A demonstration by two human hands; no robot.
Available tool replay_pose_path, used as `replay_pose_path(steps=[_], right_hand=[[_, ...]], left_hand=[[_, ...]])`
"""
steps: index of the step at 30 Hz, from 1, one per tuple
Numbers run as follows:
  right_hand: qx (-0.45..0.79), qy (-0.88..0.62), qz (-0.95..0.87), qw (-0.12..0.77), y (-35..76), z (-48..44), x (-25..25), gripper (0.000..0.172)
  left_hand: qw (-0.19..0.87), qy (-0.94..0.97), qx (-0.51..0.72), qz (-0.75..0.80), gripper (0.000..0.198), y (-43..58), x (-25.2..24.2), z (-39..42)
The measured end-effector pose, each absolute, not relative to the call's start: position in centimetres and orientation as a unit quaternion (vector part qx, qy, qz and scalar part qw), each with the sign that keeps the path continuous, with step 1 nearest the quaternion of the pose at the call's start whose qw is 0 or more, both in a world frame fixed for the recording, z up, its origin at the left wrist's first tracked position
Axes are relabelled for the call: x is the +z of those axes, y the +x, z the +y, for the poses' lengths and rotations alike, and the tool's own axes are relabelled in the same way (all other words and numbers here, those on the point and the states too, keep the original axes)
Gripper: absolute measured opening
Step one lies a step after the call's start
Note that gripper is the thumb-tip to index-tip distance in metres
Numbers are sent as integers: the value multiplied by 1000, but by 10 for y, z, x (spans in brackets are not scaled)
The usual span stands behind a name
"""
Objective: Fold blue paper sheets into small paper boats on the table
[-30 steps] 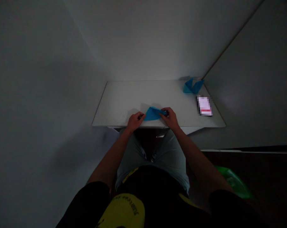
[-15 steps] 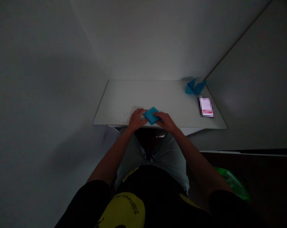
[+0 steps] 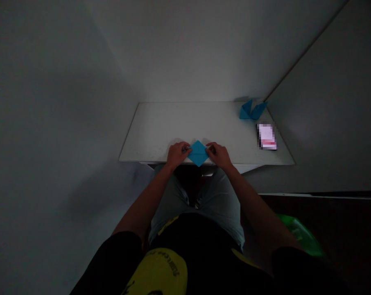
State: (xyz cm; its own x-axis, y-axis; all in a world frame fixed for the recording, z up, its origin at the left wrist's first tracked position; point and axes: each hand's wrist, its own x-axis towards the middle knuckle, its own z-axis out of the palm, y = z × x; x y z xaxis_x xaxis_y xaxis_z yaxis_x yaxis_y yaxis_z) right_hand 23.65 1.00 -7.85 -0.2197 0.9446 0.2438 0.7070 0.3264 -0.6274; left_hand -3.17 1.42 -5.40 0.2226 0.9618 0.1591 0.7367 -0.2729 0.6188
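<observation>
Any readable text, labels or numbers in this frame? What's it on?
Nothing legible.
yellow patch on the person's dark clothing: dark lettering, too small and blurred to read.
pink-and-white item on the table: pixelated, unreadable.
blue folded paper pinched between left hand and right hand: no print visible.

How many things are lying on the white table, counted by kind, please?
Blue folded paper: 2, the diamond held between the left hand and right hand, and the paper figure at the far right corner.
Blurred white and pink flat item: 1.
Total: 3.
</observation>
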Motion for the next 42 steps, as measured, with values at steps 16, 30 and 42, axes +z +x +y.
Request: replay_pose_path(steps=[16,30,42], right_hand=[[78,-441,-881,153,246,-19,-76,89],[326,-478,-711,400,235,21,-59,39],[388,-489,-642,445,231,40,-87,28]], left_hand=[[100,905,139,389,73,-39,-67,-16],[335,740,349,468,33,-34,-40,21],[414,724,317,452,24,-17,-56,23]])
